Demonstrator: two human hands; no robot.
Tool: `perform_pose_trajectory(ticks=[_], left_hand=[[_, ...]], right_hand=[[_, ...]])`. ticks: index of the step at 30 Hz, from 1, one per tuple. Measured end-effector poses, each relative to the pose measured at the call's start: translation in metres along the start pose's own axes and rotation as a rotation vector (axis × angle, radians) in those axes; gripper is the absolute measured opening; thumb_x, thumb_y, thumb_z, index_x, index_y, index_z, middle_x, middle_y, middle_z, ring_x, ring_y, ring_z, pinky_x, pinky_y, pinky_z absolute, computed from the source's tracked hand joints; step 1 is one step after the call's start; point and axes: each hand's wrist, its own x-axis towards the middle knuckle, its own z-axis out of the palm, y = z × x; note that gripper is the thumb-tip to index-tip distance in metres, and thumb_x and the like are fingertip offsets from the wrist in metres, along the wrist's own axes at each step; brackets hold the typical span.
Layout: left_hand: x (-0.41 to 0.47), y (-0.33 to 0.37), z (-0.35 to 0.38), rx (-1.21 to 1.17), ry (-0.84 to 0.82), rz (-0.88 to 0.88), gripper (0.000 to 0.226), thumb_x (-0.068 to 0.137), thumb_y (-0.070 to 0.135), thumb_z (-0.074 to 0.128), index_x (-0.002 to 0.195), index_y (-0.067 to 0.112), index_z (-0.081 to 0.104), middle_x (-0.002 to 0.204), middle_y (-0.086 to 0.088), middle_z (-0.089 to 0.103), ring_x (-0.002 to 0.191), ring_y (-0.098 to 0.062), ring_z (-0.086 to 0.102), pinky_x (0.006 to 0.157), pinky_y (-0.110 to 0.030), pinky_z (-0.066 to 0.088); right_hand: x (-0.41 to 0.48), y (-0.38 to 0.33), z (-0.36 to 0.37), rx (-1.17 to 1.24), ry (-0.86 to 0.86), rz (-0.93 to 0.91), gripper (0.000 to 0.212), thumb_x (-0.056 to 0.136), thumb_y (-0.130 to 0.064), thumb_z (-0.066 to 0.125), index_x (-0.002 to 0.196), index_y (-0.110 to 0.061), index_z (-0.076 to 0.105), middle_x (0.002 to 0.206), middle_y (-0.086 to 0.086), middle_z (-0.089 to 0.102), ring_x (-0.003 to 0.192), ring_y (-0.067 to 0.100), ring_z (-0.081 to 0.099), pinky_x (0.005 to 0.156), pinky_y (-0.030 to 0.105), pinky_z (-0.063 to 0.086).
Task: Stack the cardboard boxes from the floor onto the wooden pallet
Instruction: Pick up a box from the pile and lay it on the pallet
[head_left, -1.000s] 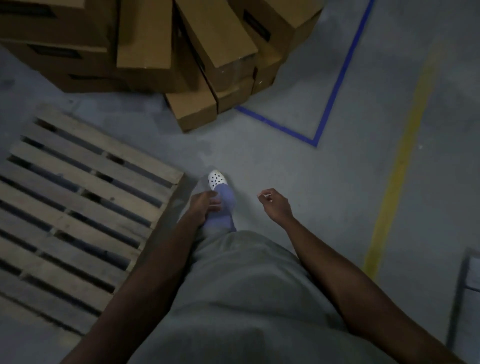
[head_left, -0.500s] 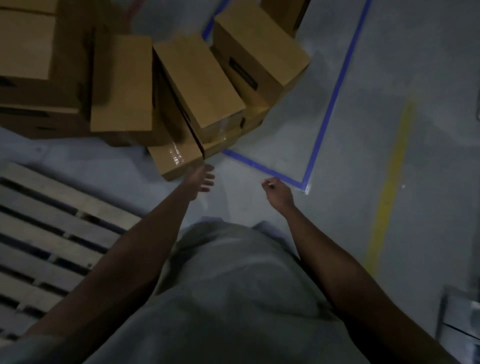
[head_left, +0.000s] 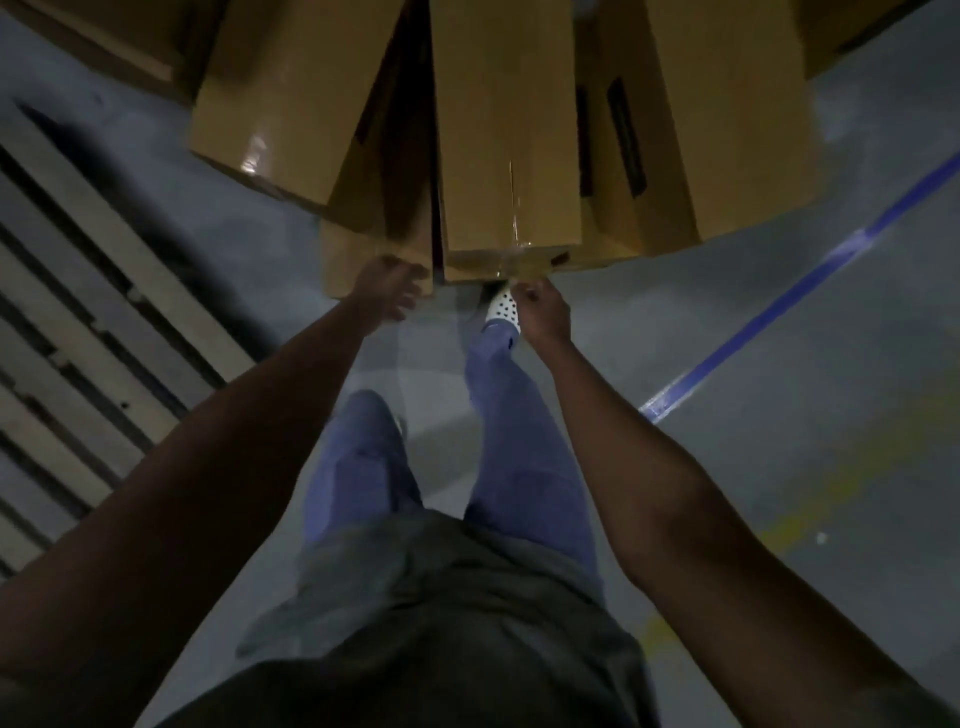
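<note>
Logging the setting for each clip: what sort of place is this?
Probably a warehouse or stockroom: a pile of brown cardboard boxes, a slatted wooden pallet, and a blue tape line across the grey concrete floor.

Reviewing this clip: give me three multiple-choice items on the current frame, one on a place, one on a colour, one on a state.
1. The wooden pallet lies: A on the person's left; B on the person's right; C straight ahead.
2. The tape line at the right is: A red; B blue; C white.
3. The part of the pallet in view is: A loaded with boxes; B wrapped in film; C bare slats.

Answers: 1 A, its slats run along the left edge of the view. 2 B, the stripe shows clear blue against the grey. 3 C, nothing rests on the slats that can be seen.
</note>
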Motion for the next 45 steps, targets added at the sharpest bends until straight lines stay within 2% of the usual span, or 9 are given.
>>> perform_pose_trajectory(ticks=[3, 7, 9, 12, 19, 25, 30, 34, 45], left_hand=[[0.065, 0.018, 0.021, -0.008, 0.052, -0.027, 0.023, 0.100, 0.022, 0.057, 0.108, 0.003, 0.069, 0.104, -0.016, 0.064, 0.085, -0.027, 0.061, 0.068, -0.034, 0.050], [0.141, 0.033, 0.056, -0.075, 0.151, -0.079, 0.018, 0.091, 0.021, 0.069, 0.077, 0.025, 0.058, 0.077, 0.003, 0.056, 0.061, -0.003, 0.053, 0.059, -0.021, 0.042], [0.171, 0.033, 0.072, -0.145, 0.209, -0.093, 0.025, 0.093, 0.012, 0.068, 0.080, 0.026, 0.051, 0.081, 0.006, 0.055, 0.069, -0.002, 0.054, 0.061, -0.013, 0.046], [0.208, 0.020, 0.092, -0.299, 0.185, -0.104, 0.043, 0.083, 0.013, 0.075, 0.114, 0.022, 0.048, 0.110, -0.009, 0.065, 0.100, -0.024, 0.067, 0.091, -0.039, 0.058], [0.222, 0.009, 0.095, -0.372, 0.152, -0.121, 0.086, 0.064, 0.029, 0.084, 0.133, 0.022, 0.034, 0.127, -0.011, 0.061, 0.111, -0.032, 0.066, 0.095, -0.053, 0.056], [0.144, 0.072, 0.078, -0.102, 0.306, -0.055, 0.112, 0.068, 0.048, 0.075, 0.157, 0.012, 0.017, 0.140, -0.014, 0.056, 0.126, -0.034, 0.055, 0.108, -0.049, 0.045], [0.060, 0.114, 0.057, 0.133, 0.417, 0.029, 0.100, 0.087, 0.037, 0.074, 0.156, 0.002, 0.011, 0.133, -0.017, 0.059, 0.121, -0.037, 0.059, 0.091, -0.037, 0.045], [-0.008, 0.124, 0.027, 0.253, 0.578, 0.029, 0.092, 0.087, 0.035, 0.070, 0.155, 0.003, 0.015, 0.124, -0.017, 0.062, 0.114, -0.037, 0.062, 0.091, -0.046, 0.052], [-0.183, 0.004, -0.061, 0.222, 0.795, 0.117, 0.066, 0.086, 0.045, 0.061, 0.135, 0.006, 0.043, 0.122, -0.017, 0.061, 0.108, -0.037, 0.061, 0.084, -0.041, 0.049]], right_hand=[[0.083, -0.006, -0.005, -0.099, -0.044, -0.053, 0.025, 0.097, -0.032, 0.061, 0.114, -0.016, 0.067, 0.118, 0.008, 0.070, 0.110, 0.027, 0.064, 0.079, 0.025, 0.041], [0.180, 0.002, -0.002, -0.195, 0.011, -0.015, 0.042, 0.095, -0.035, 0.060, 0.131, -0.015, 0.057, 0.133, 0.012, 0.058, 0.118, 0.031, 0.058, 0.089, 0.033, 0.047], [0.216, 0.010, 0.003, -0.252, 0.061, 0.030, 0.051, 0.095, -0.037, 0.060, 0.141, -0.017, 0.048, 0.143, 0.013, 0.048, 0.127, 0.033, 0.050, 0.098, 0.042, 0.048], [0.253, 0.018, 0.012, -0.299, 0.108, 0.197, 0.077, 0.093, -0.040, 0.064, 0.156, -0.020, 0.024, 0.161, 0.010, 0.027, 0.144, 0.032, 0.030, 0.110, 0.051, 0.039], [0.269, 0.008, 0.007, -0.137, 0.074, 0.388, 0.116, 0.076, -0.050, 0.081, 0.160, -0.017, 0.009, 0.163, 0.008, 0.021, 0.147, 0.033, 0.024, 0.115, 0.048, 0.032], [0.210, -0.061, -0.034, -0.239, 0.182, 0.348, 0.102, 0.076, -0.048, 0.074, 0.156, -0.014, 0.021, 0.158, 0.009, 0.027, 0.143, 0.032, 0.028, 0.108, 0.050, 0.037], [0.120, -0.107, -0.068, -0.318, 0.287, 0.249, 0.082, 0.078, -0.043, 0.065, 0.147, -0.011, 0.036, 0.153, 0.009, 0.033, 0.138, 0.033, 0.028, 0.104, 0.049, 0.033], [0.036, -0.123, -0.071, -0.293, 0.347, 0.189, 0.078, 0.084, -0.055, 0.062, 0.145, -0.011, 0.043, 0.155, 0.009, 0.034, 0.141, 0.031, 0.023, 0.106, 0.053, 0.027], [-0.203, -0.119, 0.001, -0.126, 0.495, -0.055, 0.048, 0.084, -0.060, 0.058, 0.119, -0.026, 0.059, 0.139, 0.007, 0.045, 0.132, 0.030, 0.027, 0.102, 0.054, 0.026]])
